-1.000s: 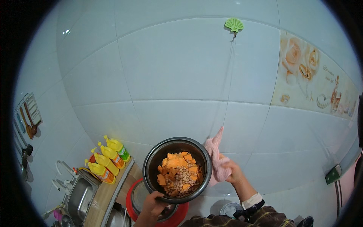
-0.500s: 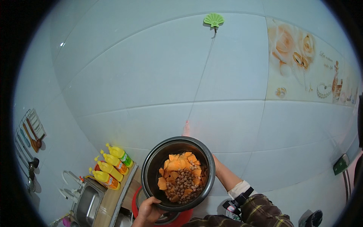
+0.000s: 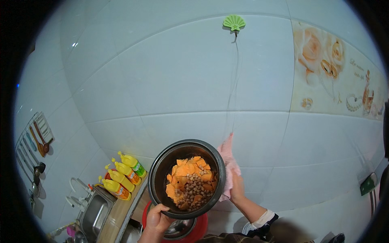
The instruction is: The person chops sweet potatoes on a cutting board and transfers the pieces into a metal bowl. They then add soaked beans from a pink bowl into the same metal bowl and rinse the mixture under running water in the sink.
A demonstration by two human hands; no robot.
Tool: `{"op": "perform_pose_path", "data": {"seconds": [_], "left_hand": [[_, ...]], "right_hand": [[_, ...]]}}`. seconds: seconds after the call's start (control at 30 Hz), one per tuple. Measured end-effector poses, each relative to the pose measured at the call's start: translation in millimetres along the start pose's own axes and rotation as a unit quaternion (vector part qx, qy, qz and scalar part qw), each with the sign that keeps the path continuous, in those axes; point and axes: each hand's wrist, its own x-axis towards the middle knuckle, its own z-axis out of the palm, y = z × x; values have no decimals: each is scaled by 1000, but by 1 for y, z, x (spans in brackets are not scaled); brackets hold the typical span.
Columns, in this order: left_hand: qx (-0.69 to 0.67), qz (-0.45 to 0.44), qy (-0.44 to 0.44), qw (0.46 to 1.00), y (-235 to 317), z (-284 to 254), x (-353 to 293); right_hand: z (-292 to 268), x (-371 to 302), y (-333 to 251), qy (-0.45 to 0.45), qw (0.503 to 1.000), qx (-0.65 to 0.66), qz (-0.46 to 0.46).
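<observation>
A dark-rimmed round metal pot (image 3: 156, 184) is tilted toward me, holding orange vegetable chunks (image 3: 186, 168) and small brown peanut-like pieces (image 3: 193, 190). My left hand (image 3: 158, 218) grips its near left rim, thumb over the edge. To the right of the pot, my right hand (image 3: 237, 188) is closed on a pink cloth (image 3: 228, 162) that hangs from a string; its fingertips are partly hidden by the cloth. Below the pot, a red basin (image 3: 201, 227) with a shiny metal vessel (image 3: 178, 229) in it shows in part.
Several yellow pump bottles (image 3: 121, 178) stand on the counter (image 3: 111, 227) beside a metal sink (image 3: 94, 214) at left. Ladles and spoons hang from a wall rack (image 3: 32, 137). A green shell-shaped hook (image 3: 234, 23) on the tiled wall carries the cloth's string.
My right hand has left the pot's far right side and taken hold of the pink cloth, drawing it rightward. The pot has shifted slightly left, still in my left hand.
</observation>
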Motion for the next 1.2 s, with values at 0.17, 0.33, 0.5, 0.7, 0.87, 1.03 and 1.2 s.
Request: {"op": "perform_pose_path", "data": {"seconds": [0.17, 0.33, 0.5, 0.7, 0.87, 1.03, 1.2], "left_hand": [[69, -32, 35, 996, -6, 1, -3], [122, -67, 62, 988, -6, -5, -9], [34, -74, 1, 997, -15, -32, -1], [-22, -77, 30, 996, -23, -54, 22], [-21, -32, 55, 998, -33, -42, 22], [6, 23, 62, 998, -38, -31, 11], [-17, 32, 42, 998, -36, -20, -4]], "right_hand": [[1, -8, -33, -76, 996, 17, -44], [11, 45, -27, -140, 989, 26, -45], [24, 87, -1, -238, 929, 225, 172], [14, 63, 25, -266, 924, 168, 215], [6, 34, 55, -219, 941, 153, 206], [-2, 27, 75, -152, 951, 183, 195], [-5, 35, 50, -60, 967, 183, 165]]}}
